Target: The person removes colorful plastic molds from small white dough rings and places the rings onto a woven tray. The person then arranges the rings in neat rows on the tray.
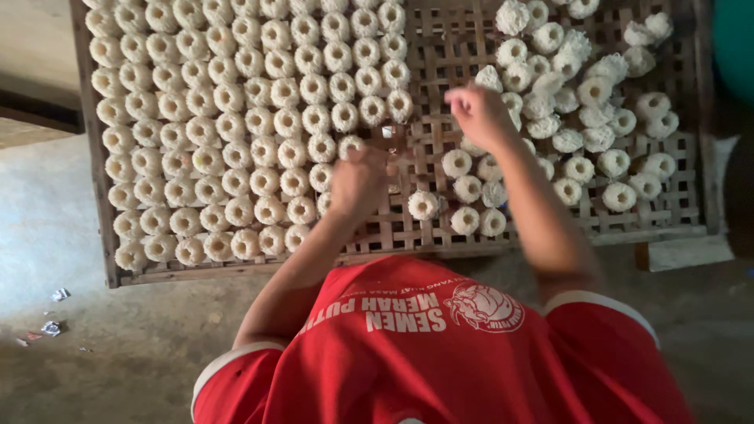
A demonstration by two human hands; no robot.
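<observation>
Pale ring-shaped crackers [236, 118] lie flat in tight rows at nine o'clock on the woven tray [440, 55]; loose ones [581, 94] scatter at two o'clock.

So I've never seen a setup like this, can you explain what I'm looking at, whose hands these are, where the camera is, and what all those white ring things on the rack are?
There is no machine here: a person in a red shirt works with two bare hands. The single picture comes from a camera worn on that person's head, looking down.

In front of them lies a woven lattice tray on a concrete floor. Its left part is packed with pale ring-shaped pieces in tidy rows. On its right part, more of the same rings lie in a loose pile.

The left hand is at the edge of the tidy rows; the right hand is closed beside the loose pile. Both are blurred, so I cannot tell what either one holds.
</observation>
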